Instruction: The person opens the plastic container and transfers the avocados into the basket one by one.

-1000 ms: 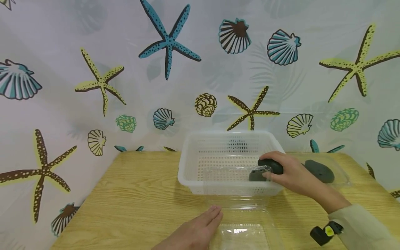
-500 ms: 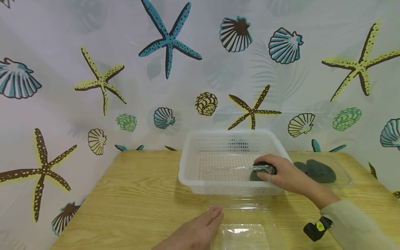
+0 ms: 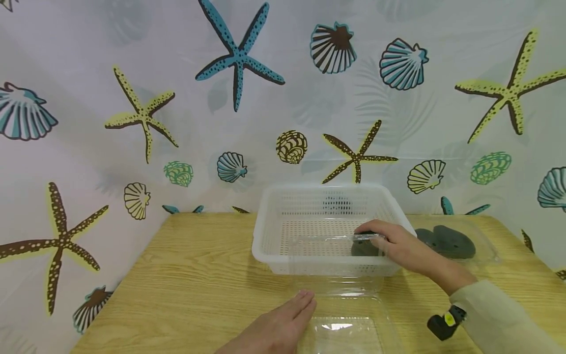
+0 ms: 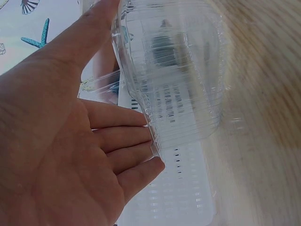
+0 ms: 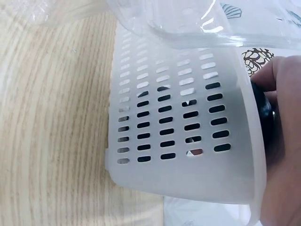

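My right hand (image 3: 398,243) reaches over the right wall of a white perforated plastic basket (image 3: 261,246). It grips a smooth, black oval piece (image 5: 264,115), partly hidden behind the fingers. Right below that hand a dark grey, stone-like piece (image 3: 363,249) lies inside the basket, seen through clear plastic. In front of the basket stands a hinged clear plastic box (image 3: 345,337), its lid (image 4: 188,108) raised against the basket's near side. With fingers straight, my left hand (image 3: 280,324) touches the box's left edge; its palm shows in the left wrist view (image 4: 70,160).
Right of the basket, a second clear plastic container (image 3: 490,253) holds several dark, flat, rounded pieces (image 3: 451,242). The wooden table (image 3: 190,275) extends to the left. A curtain printed with shells and starfish (image 3: 239,98) hangs behind.
My right hand has moved left and down into the basket with the black oval piece, leaving more of the dark pieces in the right container visible. The left hand stays at the box.
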The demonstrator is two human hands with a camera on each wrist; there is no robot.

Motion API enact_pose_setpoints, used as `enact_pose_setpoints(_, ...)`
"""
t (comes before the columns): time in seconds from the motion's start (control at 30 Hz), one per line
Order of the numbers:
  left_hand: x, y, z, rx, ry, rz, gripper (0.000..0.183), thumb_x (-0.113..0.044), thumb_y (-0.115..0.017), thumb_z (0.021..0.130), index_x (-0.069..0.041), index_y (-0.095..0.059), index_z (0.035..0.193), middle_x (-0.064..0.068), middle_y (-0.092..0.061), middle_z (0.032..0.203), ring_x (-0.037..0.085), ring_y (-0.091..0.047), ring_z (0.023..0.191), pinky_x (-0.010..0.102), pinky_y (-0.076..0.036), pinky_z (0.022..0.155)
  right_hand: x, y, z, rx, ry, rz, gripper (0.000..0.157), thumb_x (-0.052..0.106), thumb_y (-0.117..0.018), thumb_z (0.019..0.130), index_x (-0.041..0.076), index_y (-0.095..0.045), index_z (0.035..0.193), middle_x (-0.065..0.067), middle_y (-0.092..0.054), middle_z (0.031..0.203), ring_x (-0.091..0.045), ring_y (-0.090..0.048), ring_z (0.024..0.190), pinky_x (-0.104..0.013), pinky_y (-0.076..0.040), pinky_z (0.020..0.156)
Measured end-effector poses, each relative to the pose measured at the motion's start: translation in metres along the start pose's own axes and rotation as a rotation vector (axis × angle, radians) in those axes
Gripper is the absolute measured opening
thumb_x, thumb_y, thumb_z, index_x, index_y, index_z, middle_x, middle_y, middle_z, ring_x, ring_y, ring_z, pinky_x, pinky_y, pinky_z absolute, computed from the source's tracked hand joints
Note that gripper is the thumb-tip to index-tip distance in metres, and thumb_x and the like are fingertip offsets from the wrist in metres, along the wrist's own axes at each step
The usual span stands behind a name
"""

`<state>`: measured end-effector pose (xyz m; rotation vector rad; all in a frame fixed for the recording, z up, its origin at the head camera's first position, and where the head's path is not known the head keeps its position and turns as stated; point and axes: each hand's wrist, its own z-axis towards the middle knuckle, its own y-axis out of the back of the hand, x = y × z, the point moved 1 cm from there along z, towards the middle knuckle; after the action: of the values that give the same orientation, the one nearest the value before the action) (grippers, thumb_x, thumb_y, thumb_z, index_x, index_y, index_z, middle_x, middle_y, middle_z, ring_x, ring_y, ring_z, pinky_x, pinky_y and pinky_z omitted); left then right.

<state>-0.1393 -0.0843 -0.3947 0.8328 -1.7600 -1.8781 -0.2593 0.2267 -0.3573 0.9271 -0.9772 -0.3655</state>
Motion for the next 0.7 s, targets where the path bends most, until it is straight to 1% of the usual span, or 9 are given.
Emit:
enact_pose_setpoints(0.07, -0.0003, -0.0001, -0.0004, 0.003, 0.001, -0.005, 0.096, -0.071, -0.052, 0.089, -0.001, -0.035, 0.152, 0.012, -0.032, 0.161, 0.022, -0.031, 0.149, 0.029, -0.035, 0.118, -0.0001, -0.0011, -0.0003, -0.049, -0.014, -0.035, 0.032, 0.011, -0.044, 0.104, 0.014, -0.059, 0.132, -0.008, -0.06, 0.135, -0.03, -0.056, 0.123, -0.049, -0.049, 0.096)
enact_pose_setpoints(0.17, -0.0006, -0.0001, -0.0012, -0.008, -0.008, 0.004, 0.096, -0.071, -0.052, 0.089, 0.0, -0.035, 0.152, 0.013, -0.033, 0.161, 0.022, -0.032, 0.149, 0.029, -0.036, 0.117, 0.001, -0.0017, -0.0011, -0.117, -0.059, -0.092, 0.035, 0.011, -0.046, 0.103, 0.006, -0.054, 0.137, -0.016, -0.054, 0.138, -0.039, -0.053, 0.126, -0.058, -0.046, 0.099)
enact_pose_setpoints(0.23, -0.0006, -0.0001, -0.0017, -0.014, -0.016, 0.013, 0.097, -0.071, -0.053, 0.089, 0.0, -0.035, 0.152, 0.013, -0.033, 0.16, 0.023, -0.032, 0.149, 0.03, -0.036, 0.117, 0.0026, -0.0019, -0.0011, -0.136, -0.095, -0.137, 0.039, 0.012, -0.049, 0.103, 0.002, -0.051, 0.141, -0.021, -0.049, 0.142, -0.045, -0.048, 0.129, -0.062, -0.044, 0.1)
enact_pose_setpoints(0.3, -0.0006, -0.0002, -0.002, -0.016, -0.017, 0.019, 0.096, -0.071, -0.052, 0.089, 0.0, -0.036, 0.152, 0.013, -0.033, 0.16, 0.023, -0.032, 0.149, 0.03, -0.036, 0.117, 0.0041, -0.0023, -0.0007, -0.141, -0.109, -0.181, 0.042, 0.011, -0.053, 0.101, -0.001, -0.05, 0.141, -0.024, -0.046, 0.142, -0.048, -0.046, 0.13, -0.063, -0.043, 0.1)
enact_pose_setpoints(0.37, -0.0006, -0.0002, -0.0019, -0.009, -0.014, 0.016, 0.096, -0.071, -0.052, 0.089, 0.0, -0.035, 0.152, 0.013, -0.032, 0.161, 0.023, -0.031, 0.149, 0.03, -0.035, 0.117, 0.0053, -0.003, -0.0003, -0.141, -0.115, -0.215, 0.042, 0.01, -0.056, 0.098, -0.003, -0.052, 0.138, -0.025, -0.046, 0.141, -0.048, -0.048, 0.128, -0.062, -0.045, 0.098)
enact_pose_setpoints(0.47, -0.0006, -0.0001, -0.0016, -0.002, -0.003, 0.009, 0.096, -0.071, -0.051, 0.089, -0.001, -0.035, 0.152, 0.012, -0.032, 0.161, 0.022, -0.031, 0.149, 0.029, -0.035, 0.118, 0.0055, -0.004, 0.0006, -0.141, -0.124, -0.237, 0.041, 0.008, -0.059, 0.094, -0.003, -0.056, 0.133, -0.025, -0.048, 0.137, -0.046, -0.051, 0.123, -0.059, -0.048, 0.095)
enact_pose_setpoints(0.6, -0.0001, -0.0001, -0.001, -0.001, -0.001, 0.014, 0.096, -0.071, -0.052, 0.089, -0.001, -0.036, 0.152, 0.012, -0.033, 0.161, 0.022, -0.032, 0.149, 0.029, -0.036, 0.117, 0.0048, -0.0057, 0.0019, -0.13, -0.157, -0.254, 0.041, 0.01, -0.06, 0.093, -0.004, -0.057, 0.132, -0.025, -0.05, 0.136, -0.046, -0.051, 0.123, -0.06, -0.048, 0.096)
enact_pose_setpoints(0.7, 0.0002, -0.0002, -0.0008, 0.008, -0.002, 0.014, 0.096, -0.071, -0.052, 0.089, 0.0, -0.036, 0.152, 0.012, -0.033, 0.161, 0.021, -0.032, 0.149, 0.028, -0.036, 0.117, 0.005, -0.0068, 0.0026, -0.111, -0.17, -0.28, 0.038, 0.012, -0.06, 0.094, -0.003, -0.059, 0.13, -0.025, -0.052, 0.135, -0.047, -0.052, 0.124, -0.062, -0.047, 0.097)
